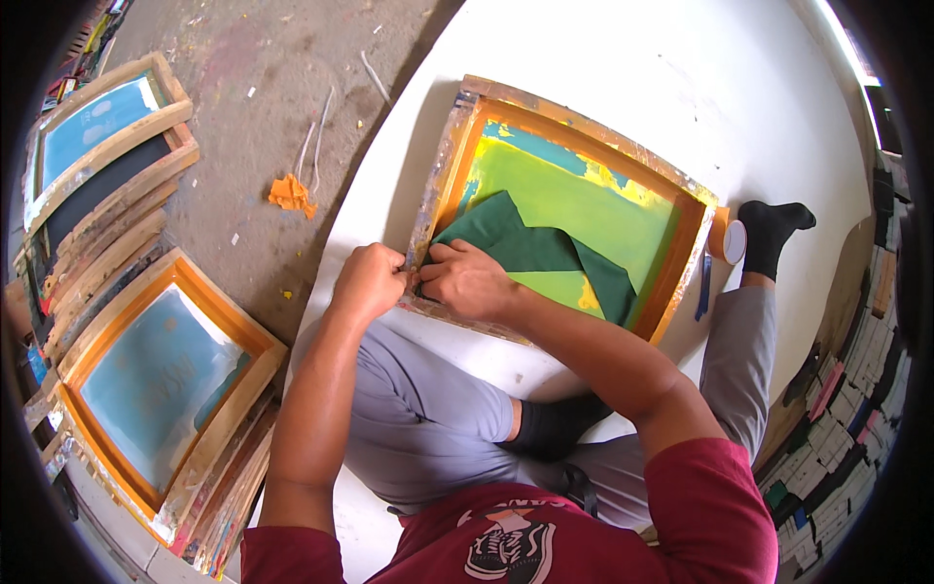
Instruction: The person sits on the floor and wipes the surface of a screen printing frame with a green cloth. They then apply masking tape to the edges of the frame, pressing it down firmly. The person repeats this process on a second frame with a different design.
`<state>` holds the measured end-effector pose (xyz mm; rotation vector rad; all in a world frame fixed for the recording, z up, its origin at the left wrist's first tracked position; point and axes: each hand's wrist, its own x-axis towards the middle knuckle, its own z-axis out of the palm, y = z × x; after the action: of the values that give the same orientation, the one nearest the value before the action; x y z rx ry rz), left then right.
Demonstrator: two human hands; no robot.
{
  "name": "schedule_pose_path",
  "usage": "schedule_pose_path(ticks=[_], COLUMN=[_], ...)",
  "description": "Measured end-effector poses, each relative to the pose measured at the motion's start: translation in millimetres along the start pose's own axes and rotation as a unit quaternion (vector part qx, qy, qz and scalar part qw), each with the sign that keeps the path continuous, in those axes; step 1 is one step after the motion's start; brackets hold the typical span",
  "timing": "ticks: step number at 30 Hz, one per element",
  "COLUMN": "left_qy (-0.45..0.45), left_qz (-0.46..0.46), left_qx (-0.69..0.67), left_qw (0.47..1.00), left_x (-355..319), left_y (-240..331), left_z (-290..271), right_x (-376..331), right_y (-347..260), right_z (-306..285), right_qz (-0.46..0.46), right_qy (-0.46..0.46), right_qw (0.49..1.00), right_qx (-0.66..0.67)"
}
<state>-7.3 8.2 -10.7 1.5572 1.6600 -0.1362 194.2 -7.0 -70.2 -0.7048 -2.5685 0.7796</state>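
A wooden screen-printing frame [440, 161] with a yellow-green mesh lies in front of me. Over the near part of its mesh is a folded dark green cloth [545, 251]. My left hand [370, 282] is closed at the outside of the frame's near left corner, fingertips pinched together against the wood. Just inside that corner, my right hand [465, 280] is closed too, its fingers curled down over the cloth's left end. The two hands almost meet at the frame's edge. Whatever lies between their fingertips is hidden.
A tape roll [728, 238] and a dark blue strip [703, 287] are beside the frame's right side, near my foot [769, 234]. Stacked screen frames [224, 336] stand at the left. Crumpled orange tape [292, 197] lies on the floor. The white board [603, 49] has a curved edge.
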Motion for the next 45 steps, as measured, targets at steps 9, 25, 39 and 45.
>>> schedule_pose_path(ticks=[9, 25, 39, 45], left_qy=[-0.008, 0.018, -0.006, 0.012], left_qz=[0.006, 0.009, 0.045, 0.045], left_qx=[-0.034, -0.082, 0.001, 0.008], left_qw=[0.999, 0.996, 0.999, 0.999], left_x=[0, 1, -4, 0], left_y=[-4, -6, -3, -6], left_z=[1, 10, 2, 4], right_x=[-78, -250, -211, -94], right_y=[-4, -17, -11, -1], right_z=[-37, -96, -83, -49], right_qz=[0.042, 0.214, 0.147, 0.064], right_qy=[-0.100, -0.267, -0.227, -0.157], right_qw=[0.990, 0.926, 0.949, 0.977], right_qx=[-0.088, -0.158, -0.162, -0.131])
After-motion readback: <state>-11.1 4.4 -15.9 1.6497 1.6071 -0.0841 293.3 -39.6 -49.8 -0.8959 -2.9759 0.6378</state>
